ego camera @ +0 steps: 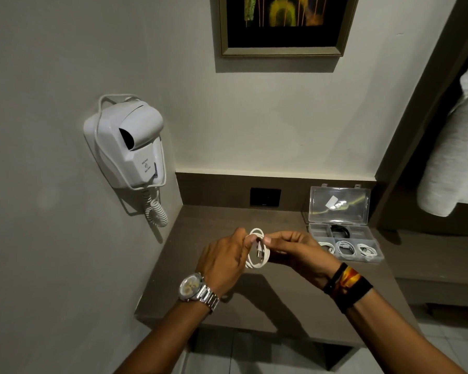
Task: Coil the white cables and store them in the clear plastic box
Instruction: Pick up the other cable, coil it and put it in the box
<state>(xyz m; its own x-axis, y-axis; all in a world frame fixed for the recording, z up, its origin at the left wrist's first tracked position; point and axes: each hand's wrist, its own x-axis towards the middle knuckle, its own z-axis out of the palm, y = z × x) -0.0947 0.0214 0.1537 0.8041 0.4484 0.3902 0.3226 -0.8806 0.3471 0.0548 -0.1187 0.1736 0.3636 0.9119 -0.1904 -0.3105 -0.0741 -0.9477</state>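
A white cable (262,259) hangs as a small coil between my two hands above the brown counter. My left hand (223,261), with a metal watch on its wrist, pinches the coil's top from the left. My right hand (297,251), with dark wristbands, pinches the same spot from the right. The clear plastic box (312,230) stands open at the back right of the counter, its lid upright against the wall. Three white coiled cables (346,248) lie in its front compartments and a black coil (341,231) lies in a rear one.
The brown counter (200,230) runs into a wall corner on the left. A white wall-mounted hair dryer (130,143) with a curly cord hangs at the left. A black socket plate (265,197) sits on the backsplash. A white towel (454,157) hangs at the right.
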